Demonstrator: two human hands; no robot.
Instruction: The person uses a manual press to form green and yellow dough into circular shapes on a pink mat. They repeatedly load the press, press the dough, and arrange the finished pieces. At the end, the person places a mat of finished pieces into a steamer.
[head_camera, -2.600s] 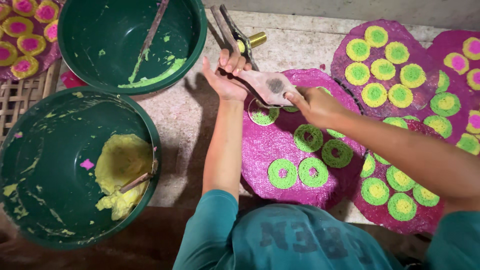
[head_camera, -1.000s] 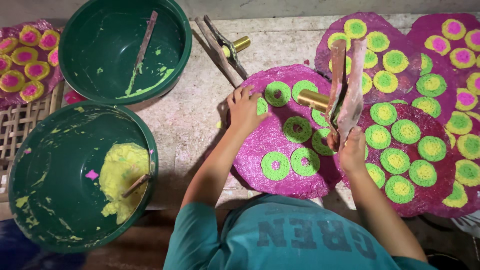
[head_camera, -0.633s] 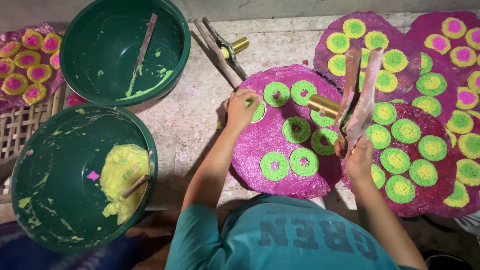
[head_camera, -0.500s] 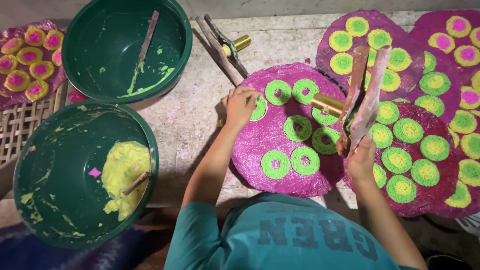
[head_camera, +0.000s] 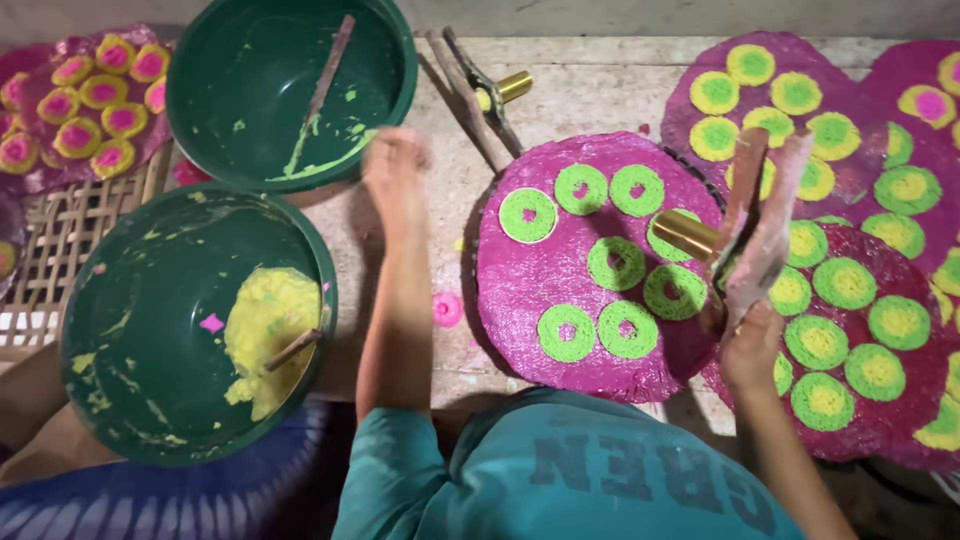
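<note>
My right hand (head_camera: 750, 350) is shut on a wooden two-armed press tool (head_camera: 762, 225) with a brass cylinder (head_camera: 686, 232). It holds the tool upright over the right edge of a round pink disc (head_camera: 520, 290). Several green rings (head_camera: 528, 214) with pink centres lie on that disc. My left hand (head_camera: 395, 165) is blurred over the bare surface left of the disc, close to the rim of the upper green bowl (head_camera: 250, 120). Its fingers cannot be made out.
A lower green bowl (head_camera: 110, 330) holds yellow dough (head_camera: 265, 320) and a stick. The upper bowl has a stick (head_camera: 325, 70) and green smears. A second press tool (head_camera: 480, 90) lies at the top. More decorated pink discs (head_camera: 850, 200) lie right and far left (head_camera: 90, 100); a woven tray (head_camera: 60, 260) is at left.
My left hand has left the pink disc and swung left toward the upper green bowl. The right hand still holds the press tool upright, nearly unmoved.
</note>
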